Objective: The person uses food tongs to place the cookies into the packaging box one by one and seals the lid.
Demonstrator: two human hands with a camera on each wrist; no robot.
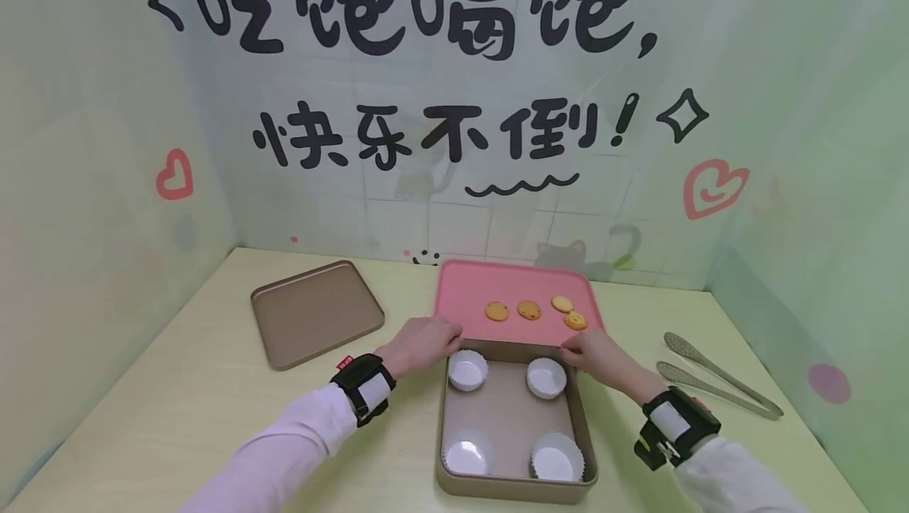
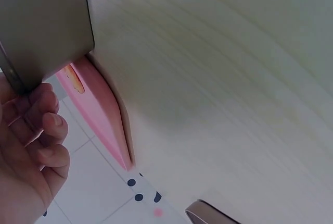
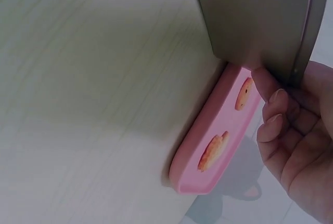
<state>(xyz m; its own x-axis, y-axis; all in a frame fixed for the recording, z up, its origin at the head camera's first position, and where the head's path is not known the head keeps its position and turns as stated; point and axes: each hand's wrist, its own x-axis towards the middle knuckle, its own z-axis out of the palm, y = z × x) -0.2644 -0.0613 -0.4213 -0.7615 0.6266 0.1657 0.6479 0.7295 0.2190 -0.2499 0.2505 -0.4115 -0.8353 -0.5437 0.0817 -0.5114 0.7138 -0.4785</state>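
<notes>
A brown rectangular tin (image 1: 514,489) stands on the table in front of the person, with white paper cups (image 1: 546,378) near its inner corners. At its far left corner my left hand (image 1: 424,343) pinches the rim. My right hand (image 1: 604,357) does the same at the far right corner. Both wrist views show the tin's outer wall (image 2: 44,26) up close, with the other fingers curled below the rim. The thumbs are largely hidden. Just behind the tin lies a pink tray (image 1: 461,292) with several cookies (image 1: 529,309), its near edge covered by the tin.
A shallow brown tray or lid (image 1: 317,314) lies at the back left of the table. Tongs (image 1: 720,375) rest on the right side, beyond the right hand. A printed backdrop wall (image 1: 440,205) rises behind the table, with side walls left and right.
</notes>
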